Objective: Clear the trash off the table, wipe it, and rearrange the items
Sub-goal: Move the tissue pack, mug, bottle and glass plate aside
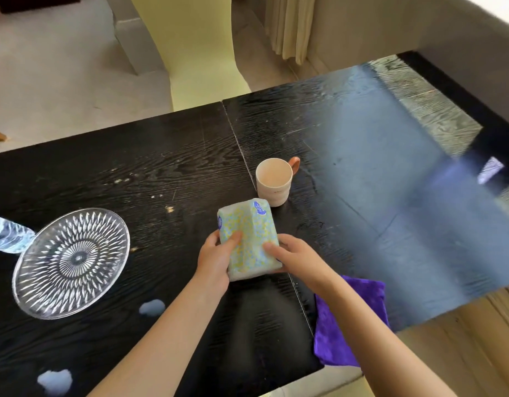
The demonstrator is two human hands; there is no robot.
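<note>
Left grip [216, 259] and right grip [296, 259] are grasping the tissue pack [247, 230], perhaps lifted. Squaring it beside the mug [273, 184] is looking best.

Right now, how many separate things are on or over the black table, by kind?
Crumpled white paper wads: 2
Clear cut-glass plate: 1
Clear plastic bottle, partly out of view: 1
Cream mug with orange handle: 1
Yellow-and-blue patterned tissue pack, held by left hand and right hand: 1
Purple cloth: 1
Total: 7
</note>
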